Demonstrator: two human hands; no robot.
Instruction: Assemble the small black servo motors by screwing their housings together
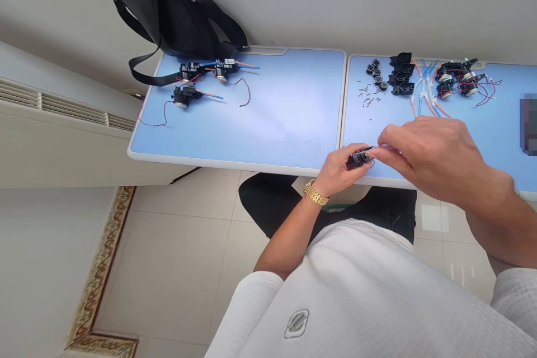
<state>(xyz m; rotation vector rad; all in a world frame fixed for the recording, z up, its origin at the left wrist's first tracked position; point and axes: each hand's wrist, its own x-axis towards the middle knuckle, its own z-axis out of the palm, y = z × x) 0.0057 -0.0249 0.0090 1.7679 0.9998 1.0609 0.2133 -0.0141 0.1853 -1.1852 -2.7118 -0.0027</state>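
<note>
A blue tabletop (260, 123) runs across the view. Well ahead of the grips lie black wired units (455, 78) and loose screws (368, 98); more units (188, 84) lie far left. The left grip (339, 170) pinches a small black wired unit (358, 160) above the front edge, while the right grip (428, 156) presses its fingertips together on a thin wire (380, 146).

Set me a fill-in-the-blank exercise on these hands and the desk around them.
The left hand, holding a small black wired component, wears a ____ of gold links on its wrist.
The right hand meets it over the front edge of a ____ desk panel.
The desk panel further left carries ____ black wired units.

Missing words: watch; blue; three.
</note>
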